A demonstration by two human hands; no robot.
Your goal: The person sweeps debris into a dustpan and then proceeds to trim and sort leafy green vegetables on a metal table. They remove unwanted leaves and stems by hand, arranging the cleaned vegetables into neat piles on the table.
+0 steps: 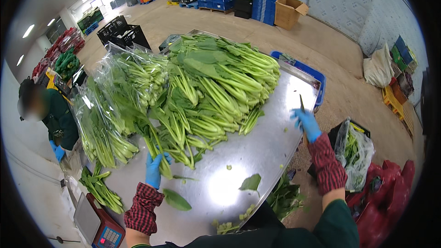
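Observation:
My left hand [154,170], in a blue glove, grips a leafy green vegetable [150,137] by its stalks, leaves pointing away from me. In my right hand [307,124], also gloved, is a knife [301,102] with its dark blade pointing up and away, over the right edge of the metal table [268,144]. A large heap of the same leafy greens [224,86] lies ahead, stalk ends mostly toward the right and toward me. To the left of it are greens in clear plastic bags [106,120]. Loose leaves [176,199] and cut stalk ends [225,227] lie near me.
A red scale [106,229] stands at the lower left beside a small bunch of greens [103,193]. A co-worker [57,117] is at the left. Right of the table are a blue crate [320,75], a plastic-lined crate [355,155] and red mesh sacks [382,196]. Trimmings [286,196] lie below.

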